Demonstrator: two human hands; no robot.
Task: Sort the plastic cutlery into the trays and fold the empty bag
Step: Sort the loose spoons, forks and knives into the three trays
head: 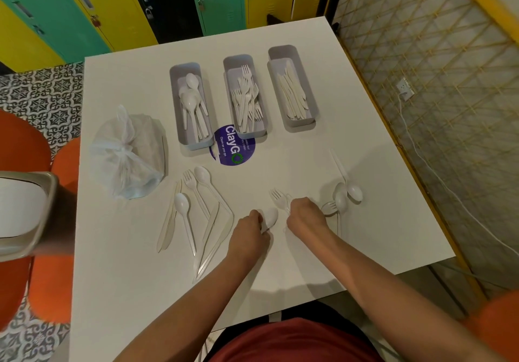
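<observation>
Cutlery lay loose on the table (365,235) nearest me, and sorting was the step in hand. My left hand (250,232) pinched a spoon (271,217) by its neck, bowl pointing away. My right hand (306,215) was curled round the handle of a fork (278,197), tines pointing up and left. Both pieces sat low over the table; I could not tell whether they had lifted clear.

Just right of my right hand lay a small cluster (342,196) of spoons and one fork, overlapping. To the left lay a larger group (196,210) of knives, spoons and a fork, several crossing one another.

Next move, as I judged it: carry the spoon to the left tray and the fork to the middle one, each laid lengthwise with the pieces already there.

Farther off stood three trays in a row: spoon tray (175,103), fork tray (229,67) and knife tray (309,86), each part filled. A purple sticker (234,152) lay partly under the near ends of the spoon and fork trays. Nothing stood between my hands and the trays.

At far left sat the bag (126,154), knotted and bulging, so folding was not yet due. A bin (28,215) stood off the table's left edge, with lockers (70,10) beyond.
</observation>
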